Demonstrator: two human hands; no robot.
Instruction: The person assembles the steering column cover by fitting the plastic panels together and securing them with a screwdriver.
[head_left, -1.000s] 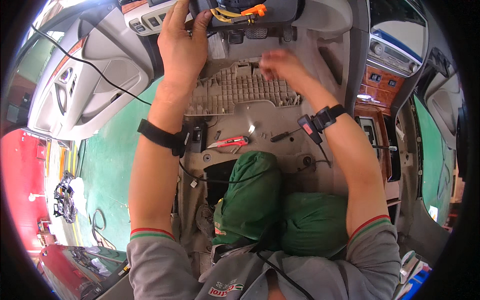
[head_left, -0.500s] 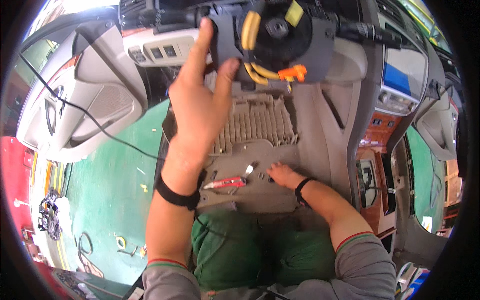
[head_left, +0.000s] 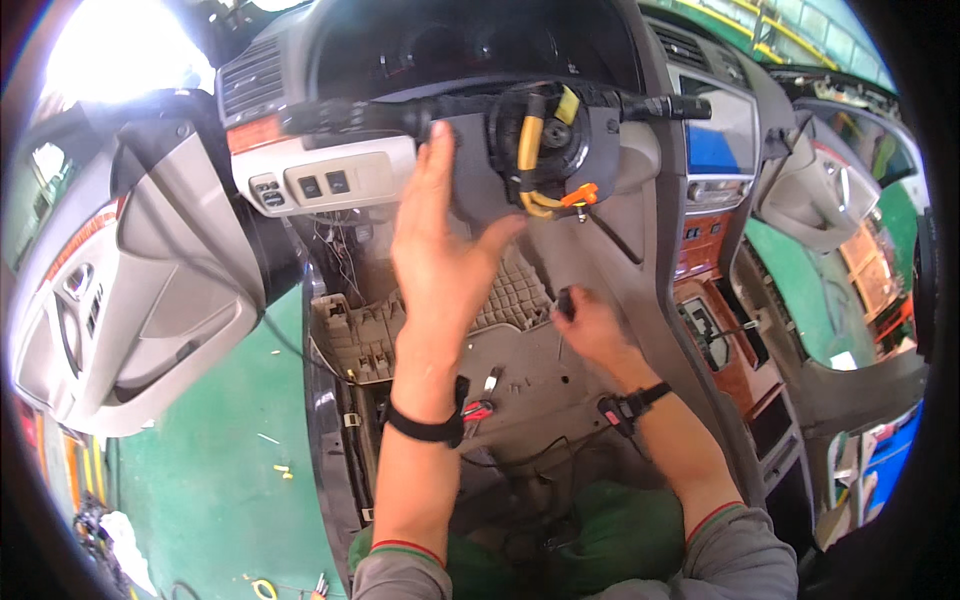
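Observation:
My left hand [head_left: 440,245] is raised at the left side of the steering column cover [head_left: 475,185], fingers stretched up and thumb held apart. Its fingertips lie at or just in front of the cover's left edge; contact is hard to tell. On the column's round black hub [head_left: 575,150] are yellow-sleeved wires [head_left: 529,145] and an orange connector [head_left: 580,195]. My right hand [head_left: 600,328], lifted over the floor, pinches a small black part [head_left: 566,301] whose kind I cannot make out. Below lies a red utility knife [head_left: 478,411], partly hidden by my left wrist.
Stalks [head_left: 665,107] stick out on both sides of the column. A ribbed beige panel [head_left: 360,340] lies on the car floor [head_left: 530,400] among small loose pieces. The open door [head_left: 150,300] is at left, the centre console [head_left: 700,250] at right. A dark cable hangs across the left.
The view has tilted up, showing more dashboard. My right hand has risen from the floor with a small black part in its fingers. My left hand stays beside the column cover.

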